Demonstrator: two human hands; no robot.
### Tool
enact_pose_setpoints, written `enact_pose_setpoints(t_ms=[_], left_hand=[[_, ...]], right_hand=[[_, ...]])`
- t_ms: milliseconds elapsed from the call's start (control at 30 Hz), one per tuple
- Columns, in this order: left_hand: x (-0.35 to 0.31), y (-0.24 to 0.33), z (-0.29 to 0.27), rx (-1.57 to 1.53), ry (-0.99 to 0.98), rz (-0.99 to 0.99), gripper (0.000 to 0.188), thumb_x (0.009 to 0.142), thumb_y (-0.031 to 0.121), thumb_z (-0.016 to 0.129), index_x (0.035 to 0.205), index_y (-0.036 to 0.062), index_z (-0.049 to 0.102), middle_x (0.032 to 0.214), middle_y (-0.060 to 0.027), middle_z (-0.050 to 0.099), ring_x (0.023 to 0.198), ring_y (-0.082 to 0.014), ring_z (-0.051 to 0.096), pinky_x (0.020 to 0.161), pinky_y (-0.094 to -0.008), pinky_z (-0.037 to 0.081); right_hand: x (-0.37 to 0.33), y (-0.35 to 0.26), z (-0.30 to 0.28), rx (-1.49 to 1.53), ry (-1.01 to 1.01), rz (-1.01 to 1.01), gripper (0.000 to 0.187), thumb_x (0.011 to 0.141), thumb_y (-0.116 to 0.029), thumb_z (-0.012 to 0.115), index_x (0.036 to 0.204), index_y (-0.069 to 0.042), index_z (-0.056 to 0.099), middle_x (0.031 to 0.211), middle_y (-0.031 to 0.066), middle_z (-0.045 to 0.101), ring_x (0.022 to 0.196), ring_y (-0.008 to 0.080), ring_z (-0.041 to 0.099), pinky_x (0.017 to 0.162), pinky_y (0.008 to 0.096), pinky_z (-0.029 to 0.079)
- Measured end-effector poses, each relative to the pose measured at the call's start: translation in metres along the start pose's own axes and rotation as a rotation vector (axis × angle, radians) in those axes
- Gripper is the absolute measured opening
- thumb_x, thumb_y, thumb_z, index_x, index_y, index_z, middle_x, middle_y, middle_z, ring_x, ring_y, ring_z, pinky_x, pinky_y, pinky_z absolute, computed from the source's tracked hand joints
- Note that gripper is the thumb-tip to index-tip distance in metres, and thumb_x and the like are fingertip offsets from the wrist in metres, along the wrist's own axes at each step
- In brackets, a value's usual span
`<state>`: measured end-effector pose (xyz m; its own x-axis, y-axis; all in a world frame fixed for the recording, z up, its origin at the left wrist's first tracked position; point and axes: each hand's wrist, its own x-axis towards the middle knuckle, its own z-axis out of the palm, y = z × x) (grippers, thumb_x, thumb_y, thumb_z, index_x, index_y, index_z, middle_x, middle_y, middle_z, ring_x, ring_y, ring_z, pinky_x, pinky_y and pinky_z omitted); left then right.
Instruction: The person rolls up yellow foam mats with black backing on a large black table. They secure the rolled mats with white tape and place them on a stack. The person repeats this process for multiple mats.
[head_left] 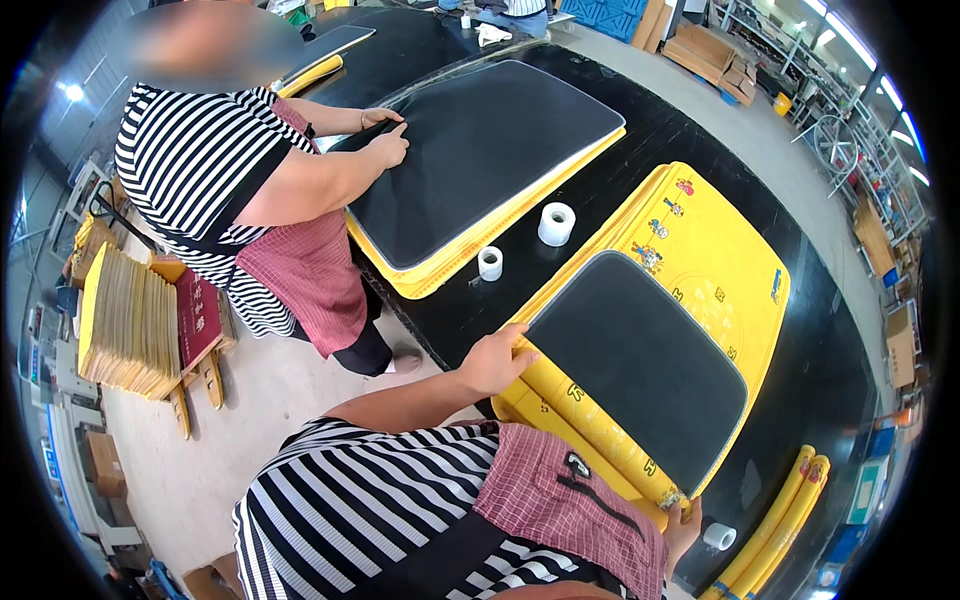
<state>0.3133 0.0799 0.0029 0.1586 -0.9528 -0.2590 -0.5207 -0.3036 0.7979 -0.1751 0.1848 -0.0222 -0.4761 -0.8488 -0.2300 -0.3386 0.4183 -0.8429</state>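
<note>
A yellow printed mat lies with its black underside (640, 360) up, its near part rolled into a yellow tube (590, 415). My left hand (495, 362) is closed around the tube's left end, thumb and fingers at its edge. At the opposite end, my right hand (683, 528) grips the tube, with its fingers partly hidden. Beneath it lies a stack of yellow mats (740, 260) with small cartoon prints. A white tape roll (719, 537) sits beside my right hand.
Across the black table (470, 325), a co-worker (210, 170) in stripes touches a black-topped mat stack (490, 150). Two tape rolls stand between the stacks, one larger (556, 224), one smaller (490, 263). Rolled yellow mats (780, 520) lie at right. A loaded pallet jack (150, 310) stands left.
</note>
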Motion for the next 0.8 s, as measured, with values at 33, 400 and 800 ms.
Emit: enact_pose_setpoints(t_ms=[33,400,800], left_hand=[[-0.003,-0.002,0.004,-0.022,0.027,0.019,0.06,0.098,0.034,0.07,0.143,-0.001,0.053,0.126,-0.0276,0.068,0.117,-0.039,0.068,0.102,-0.0417,0.052],[-0.019,-0.01,0.013,-0.288,0.153,0.057,0.056,0.098,0.022,0.069,0.146,0.0006,0.05,0.128,-0.0267,0.066,0.115,-0.036,0.069,0.1,-0.0386,0.053],[-0.02,-0.027,0.026,-0.222,0.224,0.171,0.056,0.099,0.023,0.066,0.147,-0.0002,0.049,0.133,-0.0279,0.063,0.119,-0.0403,0.066,0.102,-0.0416,0.051]], right_hand=[[-0.002,-0.004,0.001,0.01,0.001,0.024,0.06,0.098,0.005,0.064,0.153,0.012,0.039,0.144,0.0215,0.058,0.116,0.0205,0.064,0.098,0.0297,0.052],[0.005,0.016,0.001,0.064,-0.009,-0.025,0.063,0.096,0.009,0.064,0.153,0.012,0.038,0.145,0.0213,0.057,0.118,0.0216,0.064,0.099,0.03,0.052],[0.001,0.01,-0.003,-0.067,-0.074,-0.031,0.063,0.099,0.003,0.062,0.155,0.011,0.035,0.134,0.0181,0.062,0.107,0.019,0.065,0.092,0.0304,0.053]])
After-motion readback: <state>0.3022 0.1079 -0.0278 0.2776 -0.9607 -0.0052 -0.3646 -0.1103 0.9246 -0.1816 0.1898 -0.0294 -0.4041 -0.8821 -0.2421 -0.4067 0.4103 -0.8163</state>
